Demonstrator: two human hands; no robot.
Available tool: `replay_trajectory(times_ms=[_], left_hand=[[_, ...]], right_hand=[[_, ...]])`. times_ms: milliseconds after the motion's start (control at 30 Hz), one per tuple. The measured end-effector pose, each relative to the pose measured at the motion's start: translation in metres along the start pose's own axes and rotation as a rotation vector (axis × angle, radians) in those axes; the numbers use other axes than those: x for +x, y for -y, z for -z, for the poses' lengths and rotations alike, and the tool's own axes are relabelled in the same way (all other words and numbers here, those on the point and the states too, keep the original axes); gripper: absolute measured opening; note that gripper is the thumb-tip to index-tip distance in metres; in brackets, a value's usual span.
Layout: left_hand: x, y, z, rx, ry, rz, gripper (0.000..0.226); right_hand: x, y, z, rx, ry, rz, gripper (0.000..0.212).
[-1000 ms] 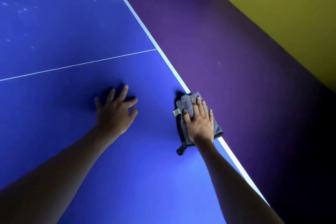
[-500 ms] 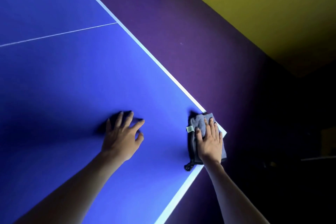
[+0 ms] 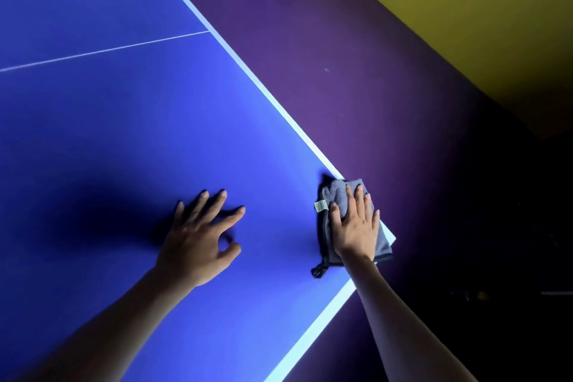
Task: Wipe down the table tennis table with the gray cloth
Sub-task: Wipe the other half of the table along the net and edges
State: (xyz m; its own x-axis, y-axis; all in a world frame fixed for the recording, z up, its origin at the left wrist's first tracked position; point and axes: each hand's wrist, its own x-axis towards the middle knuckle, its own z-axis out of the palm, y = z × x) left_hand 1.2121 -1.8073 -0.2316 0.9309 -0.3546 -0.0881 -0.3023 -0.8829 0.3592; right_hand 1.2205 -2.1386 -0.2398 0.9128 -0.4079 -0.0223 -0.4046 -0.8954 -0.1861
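Note:
The blue table tennis table (image 3: 130,121) fills the left of the head view, edged with white lines. A folded gray cloth (image 3: 336,195) with a dark hem and a small pale tag lies at the table's near right corner. My right hand (image 3: 355,226) presses flat on the cloth with straight fingers, covering most of it. My left hand (image 3: 200,237) rests on the bare blue surface to the left of the cloth, fingers spread, fingertips touching the table.
The table's right edge (image 3: 279,102) runs diagonally and meets the near edge (image 3: 319,329) at the corner under the cloth. Beyond lies a purple floor (image 3: 356,71), with a yellow floor area (image 3: 465,9) at the upper right. A thin white centre line (image 3: 102,51) crosses the table.
My right hand has slid the cloth along the right edge down to the table's near corner. My left hand has kept pace on the blue surface beside it.

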Motion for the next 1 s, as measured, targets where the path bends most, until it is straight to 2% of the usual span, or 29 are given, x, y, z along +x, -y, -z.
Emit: replay_trajectory(times_ms=[167, 300, 433, 600, 800, 933, 1000], left_hand=[[-0.001, -0.002, 0.001, -0.008, -0.014, 0.007, 0.071], [-0.002, -0.003, 0.001, -0.017, -0.019, 0.031, 0.07], [-0.002, -0.003, 0.0, 0.024, -0.002, 0.031, 0.069], [0.002, -0.002, 0.006, 0.044, 0.041, 0.04, 0.071], [0.003, -0.009, 0.009, 0.075, -0.01, 0.051, 0.068], [0.01, -0.016, 0.024, 0.136, 0.136, 0.091, 0.056], [0.008, -0.017, 0.029, 0.184, 0.139, 0.057, 0.052]], right_hand=[[0.051, 0.08, -0.012, -0.037, 0.032, 0.145, 0.07], [0.073, 0.152, -0.026, -0.066, 0.065, 0.257, 0.068], [0.078, 0.177, -0.033, -0.051, 0.085, 0.309, 0.069], [0.059, 0.135, -0.025, -0.027, 0.07, 0.318, 0.069], [-0.021, 0.033, -0.011, 0.024, -0.001, 0.135, 0.08], [-0.087, -0.019, -0.003, 0.055, -0.016, -0.042, 0.076], [-0.108, -0.034, 0.0, 0.12, 0.001, -0.127, 0.069]])
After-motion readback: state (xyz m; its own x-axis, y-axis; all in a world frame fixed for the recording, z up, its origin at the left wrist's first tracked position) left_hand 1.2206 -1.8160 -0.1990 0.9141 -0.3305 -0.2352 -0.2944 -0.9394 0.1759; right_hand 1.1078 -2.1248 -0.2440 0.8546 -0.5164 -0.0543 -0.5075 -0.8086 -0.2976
